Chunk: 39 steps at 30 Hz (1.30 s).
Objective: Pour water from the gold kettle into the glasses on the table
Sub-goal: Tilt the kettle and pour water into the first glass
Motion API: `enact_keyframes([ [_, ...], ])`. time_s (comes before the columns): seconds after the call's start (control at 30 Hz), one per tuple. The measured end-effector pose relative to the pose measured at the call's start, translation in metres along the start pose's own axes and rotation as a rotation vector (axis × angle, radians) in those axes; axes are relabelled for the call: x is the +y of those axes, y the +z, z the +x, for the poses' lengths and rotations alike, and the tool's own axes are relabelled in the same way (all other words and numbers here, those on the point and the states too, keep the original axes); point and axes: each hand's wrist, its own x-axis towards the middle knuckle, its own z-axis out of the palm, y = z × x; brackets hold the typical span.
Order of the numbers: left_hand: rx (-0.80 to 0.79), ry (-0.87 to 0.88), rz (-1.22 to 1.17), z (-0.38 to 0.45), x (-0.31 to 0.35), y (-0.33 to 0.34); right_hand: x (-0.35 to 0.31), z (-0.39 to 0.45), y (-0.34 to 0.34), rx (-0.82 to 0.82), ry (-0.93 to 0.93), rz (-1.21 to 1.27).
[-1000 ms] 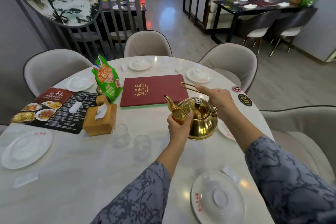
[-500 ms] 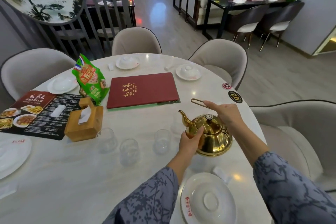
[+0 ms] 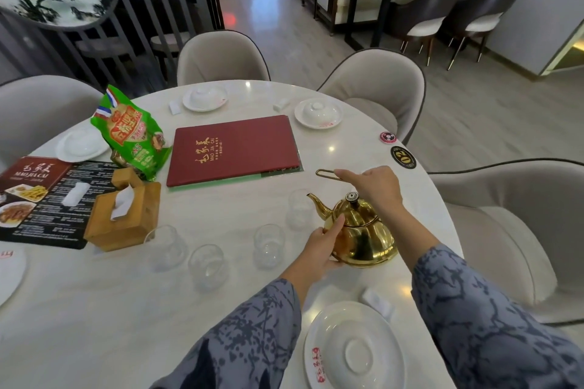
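Fingers of the right hand clasp the handle and the left hand cups the gold kettle, now lowered right of centre beside the empty glasses, pouring unstarted.

A: What is the person wearing?
B: Long loose sleeves, grey-blue with dark navy branching blotches, on both arms.
A: And the hands?
B: The left hand and right hand are bare past the cuffs.
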Motion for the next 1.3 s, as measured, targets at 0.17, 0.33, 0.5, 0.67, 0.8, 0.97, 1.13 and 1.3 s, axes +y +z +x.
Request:
enact_keyframes([
  [0.17, -0.044, -0.034, -0.035, 0.004, 0.001, 0.003, -0.005, 0.008, 0.006, 0.0, -0.007, -0.09],
  [0.33, -0.074, -0.044, -0.088, 0.008, -0.001, 0.006, -0.012, 0.013, 0.012, -0.005, -0.009, -0.165],
  [0.5, -0.084, -0.064, -0.127, 0.007, 0.0, 0.011, -0.018, 0.016, 0.014, 0.008, -0.024, -0.23],
  [0.67, -0.082, -0.076, -0.156, 0.003, 0.004, 0.014, -0.023, 0.018, 0.015, 0.019, -0.045, -0.283],
  [0.8, -0.071, -0.086, -0.178, -0.001, 0.007, 0.017, -0.028, 0.018, 0.013, 0.025, -0.084, -0.32],
  [0.97, -0.082, -0.074, -0.232, -0.006, 0.011, 0.021, -0.037, 0.017, 0.01, 0.013, -0.11, -0.357],
  [1.13, -0.093, -0.081, -0.279, -0.013, 0.017, 0.025, -0.048, 0.012, 0.006, 0.012, -0.127, -0.382],
  [1.3, -0.106, -0.085, -0.306, -0.018, 0.021, 0.029, -0.054, 0.008, 0.001, 0.019, -0.15, -0.419],
])
